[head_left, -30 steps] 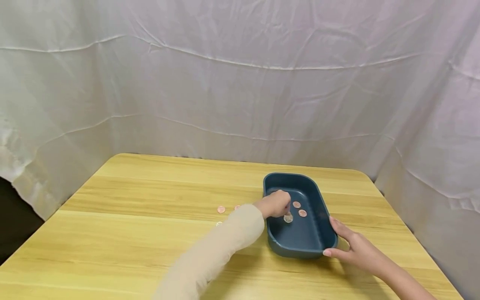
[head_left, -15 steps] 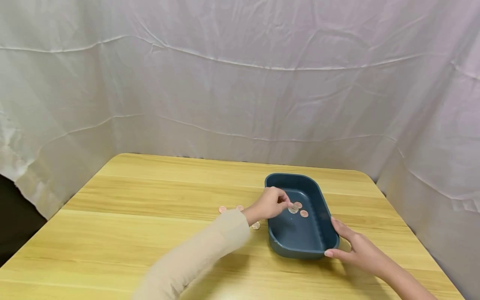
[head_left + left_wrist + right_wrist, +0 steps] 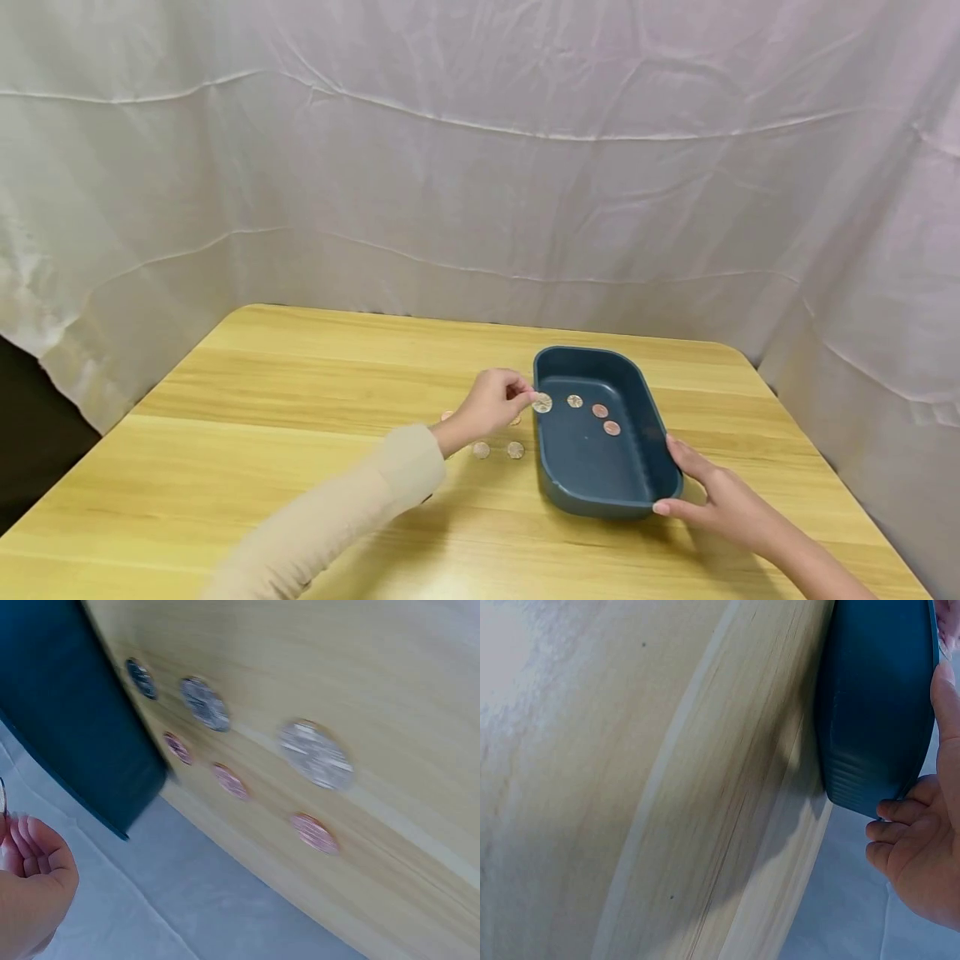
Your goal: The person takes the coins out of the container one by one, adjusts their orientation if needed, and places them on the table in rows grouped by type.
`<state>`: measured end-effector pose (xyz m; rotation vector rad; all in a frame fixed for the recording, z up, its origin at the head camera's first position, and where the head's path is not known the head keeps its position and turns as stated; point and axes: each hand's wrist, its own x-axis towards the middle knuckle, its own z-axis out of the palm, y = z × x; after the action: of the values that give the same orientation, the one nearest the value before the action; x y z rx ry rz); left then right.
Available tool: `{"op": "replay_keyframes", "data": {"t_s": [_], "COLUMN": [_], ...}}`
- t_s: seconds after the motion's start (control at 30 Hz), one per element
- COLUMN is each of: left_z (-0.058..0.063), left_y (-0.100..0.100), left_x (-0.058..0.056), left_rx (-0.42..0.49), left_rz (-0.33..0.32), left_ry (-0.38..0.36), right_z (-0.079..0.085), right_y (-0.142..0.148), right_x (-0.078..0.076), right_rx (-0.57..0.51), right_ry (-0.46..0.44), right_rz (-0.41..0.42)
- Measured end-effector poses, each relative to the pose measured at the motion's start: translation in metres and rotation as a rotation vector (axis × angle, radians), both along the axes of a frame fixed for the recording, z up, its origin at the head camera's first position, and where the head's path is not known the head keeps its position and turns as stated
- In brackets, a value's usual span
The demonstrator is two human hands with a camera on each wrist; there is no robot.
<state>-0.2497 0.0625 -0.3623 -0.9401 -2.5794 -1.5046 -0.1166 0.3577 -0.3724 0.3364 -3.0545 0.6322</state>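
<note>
Left hand [image 3: 487, 406], centre of head view: thumb and fingers closed together, pinching round silver-coloured metal coin [image 3: 542, 403] by edge; coin upright against left rim of tray in view, contact unclear. Dark blue rounded-rectangular tray [image 3: 596, 504], right of centre, on pale wood-grain table [image 3: 300, 450]. Right hand [image 3: 716, 500], lower right: thumb on near rim, fingers along outer right side, gripping corner. Inside tray: pale round coin [image 3: 575, 402], two copper-coloured coins [image 3: 612, 428]. Left wrist view, centre: six table coins [image 3: 204, 703], three silvery, three coppery.
</note>
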Motion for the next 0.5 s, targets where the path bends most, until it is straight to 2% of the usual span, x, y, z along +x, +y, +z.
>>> {"op": "replay_keyframes", "data": {"t_s": [0.17, 0.37, 0.5], "left_z": [-0.005, -0.010, -0.016], "left_y": [-0.023, -0.050, -0.069], "left_x": [0.001, 0.005, 0.008], "left_rx": [-0.001, 0.007, -0.018], "left_rz": [0.026, 0.051, 0.090], "left_ry": [0.012, -0.028, -0.060], "right_z": [-0.001, -0.002, -0.002], "right_y": [0.001, 0.002, 0.002], "right_x": [0.000, 0.000, -0.001], "right_rx": [0.003, 0.002, -0.004], "right_ry": [-0.004, -0.010, -0.002], "right_rz": [-0.004, -0.007, 0.006]}}
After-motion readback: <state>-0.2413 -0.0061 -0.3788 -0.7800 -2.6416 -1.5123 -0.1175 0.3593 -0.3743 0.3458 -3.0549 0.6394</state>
